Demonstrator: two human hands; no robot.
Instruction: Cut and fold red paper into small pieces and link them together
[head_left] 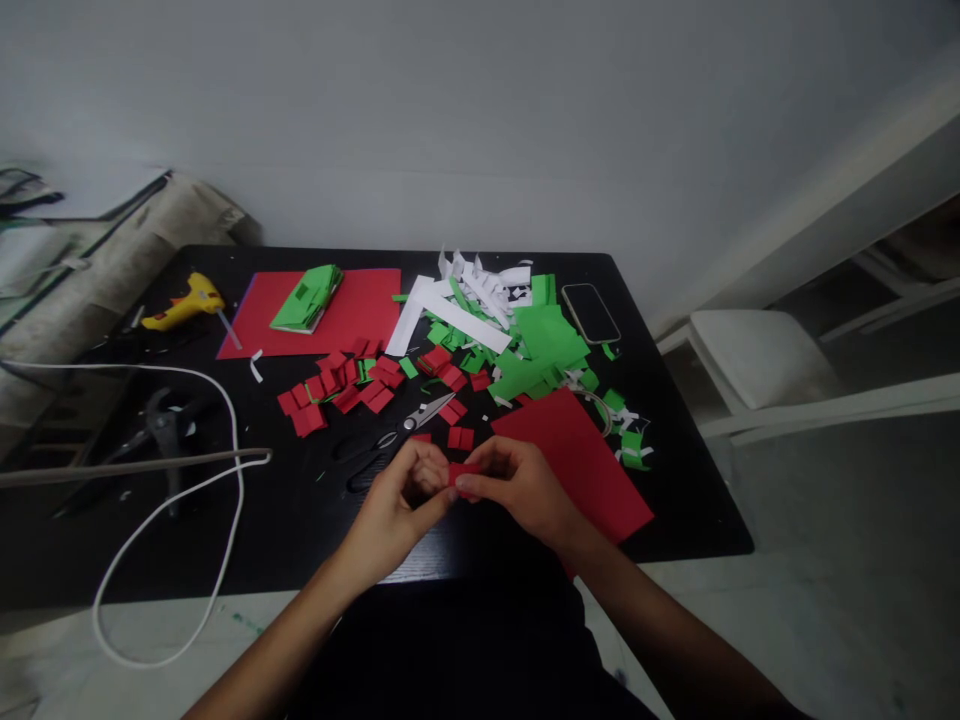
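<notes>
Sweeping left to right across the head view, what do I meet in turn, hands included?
Yellow glue gun, folded green paper, left hand, small red paper piece, right hand, phone, white seat.

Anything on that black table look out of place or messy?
Yes: a looped white cable straggles over the left of the black rectangular table and, in this view, past its front edge. White paper strips lie heaped untidily among green paper pieces.
</notes>
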